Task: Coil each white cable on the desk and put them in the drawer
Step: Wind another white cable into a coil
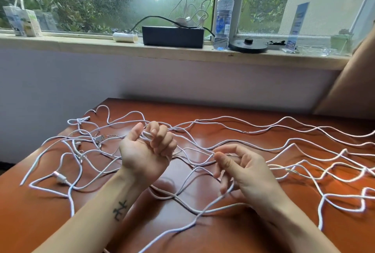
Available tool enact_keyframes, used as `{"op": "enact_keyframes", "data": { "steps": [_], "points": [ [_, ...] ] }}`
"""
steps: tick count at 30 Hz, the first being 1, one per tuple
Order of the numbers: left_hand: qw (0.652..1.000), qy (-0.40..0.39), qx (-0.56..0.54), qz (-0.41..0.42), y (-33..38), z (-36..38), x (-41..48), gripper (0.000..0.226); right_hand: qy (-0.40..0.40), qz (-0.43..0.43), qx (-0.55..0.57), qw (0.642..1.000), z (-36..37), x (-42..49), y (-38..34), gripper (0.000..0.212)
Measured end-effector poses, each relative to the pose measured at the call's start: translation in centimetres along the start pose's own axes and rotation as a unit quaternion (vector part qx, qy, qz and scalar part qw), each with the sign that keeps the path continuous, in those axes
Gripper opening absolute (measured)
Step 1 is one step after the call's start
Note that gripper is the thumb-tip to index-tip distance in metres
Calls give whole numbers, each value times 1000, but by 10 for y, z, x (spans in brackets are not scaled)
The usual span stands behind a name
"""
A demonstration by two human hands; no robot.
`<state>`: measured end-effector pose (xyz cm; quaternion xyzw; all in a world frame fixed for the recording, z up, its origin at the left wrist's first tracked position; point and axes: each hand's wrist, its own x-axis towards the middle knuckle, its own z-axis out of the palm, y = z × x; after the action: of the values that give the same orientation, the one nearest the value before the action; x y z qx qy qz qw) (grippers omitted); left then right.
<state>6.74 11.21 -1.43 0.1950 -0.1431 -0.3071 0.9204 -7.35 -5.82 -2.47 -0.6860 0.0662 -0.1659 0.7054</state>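
With my left hand [146,151] fingers curled round a few loops and my right hand [247,171] fingers loosely pinching a strand, I fear pulling will knot the white cables [60,178] crisscrossing the surface [203,110].

Cables [60,177] on desk [243,114], spread left, right and behind the left hand's [146,151] grip; right hand [247,171] just right, pinching a strand; windowsill [81,43] behind, bearing carton [28,22] far left, box [172,36] directly behind, bottle [223,17] right of box.
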Motion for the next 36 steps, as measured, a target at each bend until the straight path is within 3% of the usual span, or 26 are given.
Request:
{"op": "enact_keyframes", "data": {
  "steps": [7, 13, 16, 20, 24, 28, 30, 36],
  "points": [
    [992, 58, -109, 5, 10, -1, 5, 58, -82, 30, -20, 996, 7, -5, 3, 21],
    [995, 89, -35, 30, 9, 2, 10, 38, -134, 55, -7, 989, 12, -10, -1, 20],
    [986, 109, 108, 67, 3, 1, 15, 31, -91, -6, 0, 996, 13, -8, 0, 21],
    [932, 105, 320, 137, -6, -1, 16, 34, -33, -94, 3, 995, 12, -5, 0, 23],
    [858, 74, 471, 190, -12, -2, 12, 34, -38, -74, 117, 990, 15, -4, 1, 31],
    [801, 29, 562, 204, -12, -5, 9, 42, -28, -50, 183, 982, 13, -5, -4, 20],
    [786, 3, 589, 189, -13, -6, 7, 47, -4, -50, 168, 985, 12, -6, -9, 22],
    [676, -9, 713, 189, -16, -8, 3, 45, 151, -144, 4, 978, 11, -4, -8, 13]
  ]
}}
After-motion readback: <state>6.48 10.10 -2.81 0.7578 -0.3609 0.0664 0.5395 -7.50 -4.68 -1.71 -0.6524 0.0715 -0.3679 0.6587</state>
